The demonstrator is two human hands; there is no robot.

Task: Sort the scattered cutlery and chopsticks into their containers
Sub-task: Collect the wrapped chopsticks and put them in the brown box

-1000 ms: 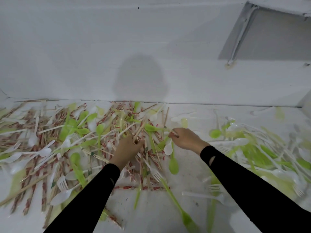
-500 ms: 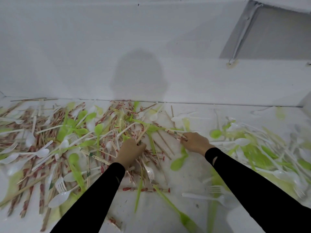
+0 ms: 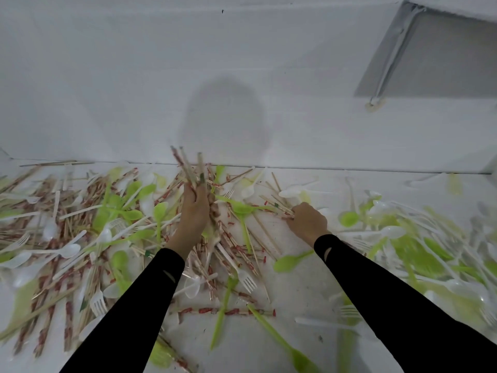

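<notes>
A mixed heap of wooden chopsticks, red-and-white wrapped chopsticks, green spoons and white forks and spoons [image 3: 88, 232] covers the white surface. My left hand [image 3: 195, 211] grips a bundle of chopsticks [image 3: 189, 168] that stands almost upright, its tips raised above the heap. My right hand [image 3: 306, 222] lies low on the surface and pinches the ends of a few chopsticks [image 3: 277, 204] lying flat toward the left. A green spoon [image 3: 240, 208] lies between my two hands. No container is in view.
A white wall [image 3: 242, 76] rises just behind the heap. A second spread of green and white cutlery [image 3: 419, 246] lies at the right. Bare white surface [image 3: 301, 297] shows between my forearms, with a green spoon [image 3: 289, 262] and a white fork [image 3: 246, 278] on it.
My left hand has lifted its bundle of chopsticks up out of the heap and tilted it upright. My right hand has stayed low, drawing chopsticks a little to the right.
</notes>
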